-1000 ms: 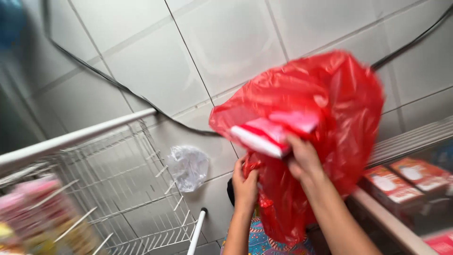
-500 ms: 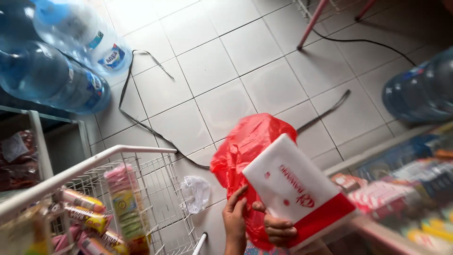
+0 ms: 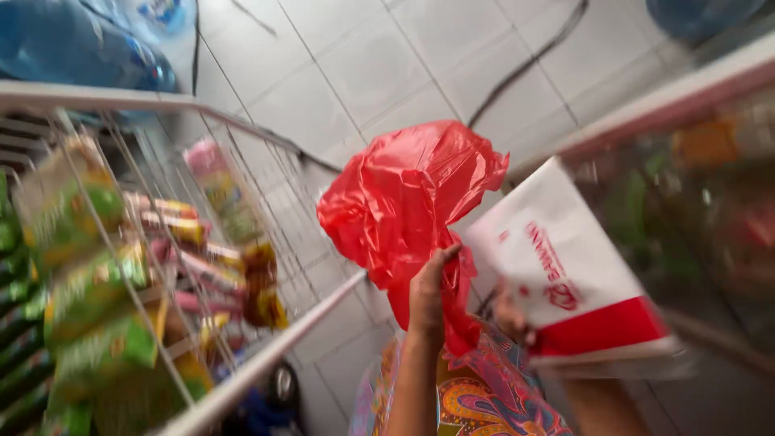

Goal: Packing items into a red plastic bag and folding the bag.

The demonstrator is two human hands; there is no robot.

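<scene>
Packet (image 3: 573, 266), white with a red end, sits gripped in the right hand (image 3: 507, 313), long axis slanting down-right, just right of the red bag (image 3: 404, 202) that the left hand (image 3: 428, 291) pinches.

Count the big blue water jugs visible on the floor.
2: one blue water jug at top left behind the wire rack, one at the top right edge. More may lie outside the frame.
</scene>
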